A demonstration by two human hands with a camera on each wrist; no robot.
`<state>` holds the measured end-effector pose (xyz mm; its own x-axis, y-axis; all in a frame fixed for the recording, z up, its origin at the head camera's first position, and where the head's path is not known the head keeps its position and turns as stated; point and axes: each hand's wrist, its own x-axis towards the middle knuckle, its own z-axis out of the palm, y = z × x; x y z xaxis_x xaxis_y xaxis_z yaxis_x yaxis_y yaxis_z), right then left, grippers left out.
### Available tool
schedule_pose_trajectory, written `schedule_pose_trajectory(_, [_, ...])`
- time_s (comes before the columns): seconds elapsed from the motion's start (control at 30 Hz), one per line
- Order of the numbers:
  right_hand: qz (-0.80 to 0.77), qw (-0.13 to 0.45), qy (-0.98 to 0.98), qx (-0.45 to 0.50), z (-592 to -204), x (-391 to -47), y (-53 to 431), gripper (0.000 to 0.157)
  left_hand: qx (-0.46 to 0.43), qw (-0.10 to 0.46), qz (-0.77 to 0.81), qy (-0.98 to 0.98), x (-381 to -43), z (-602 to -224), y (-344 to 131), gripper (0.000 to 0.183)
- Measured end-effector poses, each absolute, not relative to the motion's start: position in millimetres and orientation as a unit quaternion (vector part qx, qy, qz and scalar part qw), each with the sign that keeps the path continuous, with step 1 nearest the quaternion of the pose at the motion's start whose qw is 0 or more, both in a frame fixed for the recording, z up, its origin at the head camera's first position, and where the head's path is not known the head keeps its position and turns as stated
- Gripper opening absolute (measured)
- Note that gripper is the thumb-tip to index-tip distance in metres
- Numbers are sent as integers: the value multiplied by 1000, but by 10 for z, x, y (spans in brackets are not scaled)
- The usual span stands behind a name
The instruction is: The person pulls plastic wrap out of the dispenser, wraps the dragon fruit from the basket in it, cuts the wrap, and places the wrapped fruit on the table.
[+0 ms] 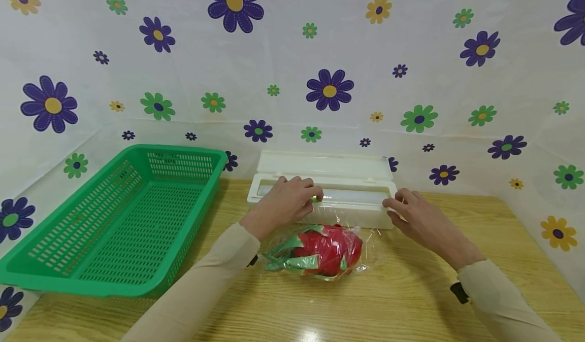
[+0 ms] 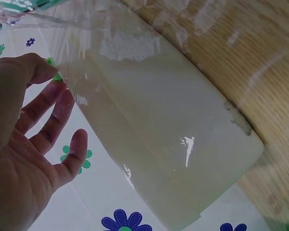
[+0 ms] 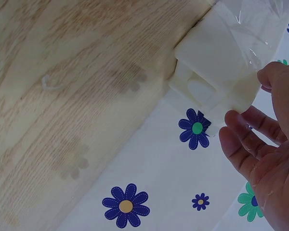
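A white cling film dispenser point(image 1: 361, 219) stands at the back of the table, its lid point(image 1: 324, 164) raised and a roll of film point(image 1: 349, 196) inside. My left hand point(image 1: 288, 201) pinches the small green slide cutter point(image 2: 55, 71) on the dispenser's front edge between thumb and forefinger; its other fingers are spread. At the dispenser's right end, my right hand point(image 1: 418, 217) grips the corner, thumb on the front side and fingertips at the end. A red dragon fruit point(image 1: 331, 250) with green scales lies in front under clear film, which runs up to the dispenser.
A green slotted plastic basket point(image 1: 207, 192) sits on the left of the wooden table point(image 1: 411, 291). Flower-printed white cloth point(image 1: 292, 58) rises behind the dispenser and along both sides. Both sleeved forearms reach in from the front.
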<state>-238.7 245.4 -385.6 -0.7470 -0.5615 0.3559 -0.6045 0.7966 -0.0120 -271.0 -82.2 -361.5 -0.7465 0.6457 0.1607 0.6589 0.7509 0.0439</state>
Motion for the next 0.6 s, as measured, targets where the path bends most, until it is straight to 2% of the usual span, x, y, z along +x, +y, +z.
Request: schedule_pose_trajectory(0.6, [66, 180, -929, 318, -3864, -2388, 2453, 29, -347, 82, -53, -933, -2709, -3649, -877, 19])
